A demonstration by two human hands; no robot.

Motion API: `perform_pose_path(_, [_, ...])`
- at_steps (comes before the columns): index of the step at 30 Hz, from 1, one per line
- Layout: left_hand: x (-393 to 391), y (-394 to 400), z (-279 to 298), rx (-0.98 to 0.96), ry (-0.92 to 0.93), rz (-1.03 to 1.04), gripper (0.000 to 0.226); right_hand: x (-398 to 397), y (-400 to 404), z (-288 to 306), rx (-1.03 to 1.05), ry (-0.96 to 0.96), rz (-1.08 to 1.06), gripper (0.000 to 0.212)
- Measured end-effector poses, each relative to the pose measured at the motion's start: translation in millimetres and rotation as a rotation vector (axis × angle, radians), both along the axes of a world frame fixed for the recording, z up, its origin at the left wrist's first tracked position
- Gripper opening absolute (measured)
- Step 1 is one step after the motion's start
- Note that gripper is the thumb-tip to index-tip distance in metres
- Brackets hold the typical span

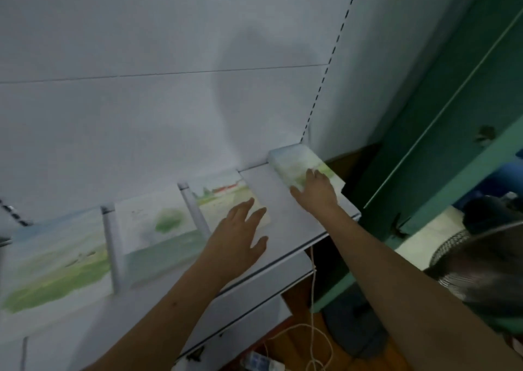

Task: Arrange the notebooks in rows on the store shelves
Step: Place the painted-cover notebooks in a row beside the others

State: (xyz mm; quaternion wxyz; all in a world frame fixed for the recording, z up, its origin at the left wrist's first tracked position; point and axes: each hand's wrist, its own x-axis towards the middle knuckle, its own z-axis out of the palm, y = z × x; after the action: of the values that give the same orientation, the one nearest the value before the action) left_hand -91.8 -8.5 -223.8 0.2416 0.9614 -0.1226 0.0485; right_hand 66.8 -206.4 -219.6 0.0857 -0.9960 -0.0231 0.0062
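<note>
four notebook stacks (302, 170), two dividers (111, 246), two hands (236, 237)

Both arms extended forward. Left hand (236, 236) flat, palm down, fingers (243, 211) spread. Right hand (317, 191) palm down, reaching farther.

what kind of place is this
Probably a shop's stationery aisle: a white metal shelf with a slotted upright, upright dividers, and notebooks laid side by side.
</note>
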Motion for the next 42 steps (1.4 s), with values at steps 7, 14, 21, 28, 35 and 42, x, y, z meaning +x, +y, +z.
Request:
perform_pose_path(7, [43.4,-30.6,-7.4,-0.094,0.106,0.083,0.057,9.6,-26.4,-32.6,-0.05,-0.102,0.091,0.058])
perform_pose_path(14, [66.7,-57.5,15.7,-1.303,0.487,0.359,0.071,-62.2,-24.6,-5.2,0.494,-0.315,0.223,0.04])
perform_pose_path(21, [55.2,-33.2,-0.8,-1.707,0.244,0.62,0.043,-84.5,-15.2,-19.3,0.622,-0.146,0.472,0.047])
perform_pose_path(28, [44.4,-13.5,1.7,-1.673,0.106,0.718,0.053,24.6,-45.9,-48.6,0.208,-0.113,0.148,0.079])
perform_pose_path(35, [34.3,-14.3,5.5,-1.671,0.125,0.733,0.038,24.6,-40.3,-57.0,0.303,-0.272,0.118,0.054])
perform_pose_path(42, [35.5,-18.6,10.6,-1.764,0.19,0.609,0.052,-25.9,-31.8,20.4,0.75,-0.288,0.157,0.044])
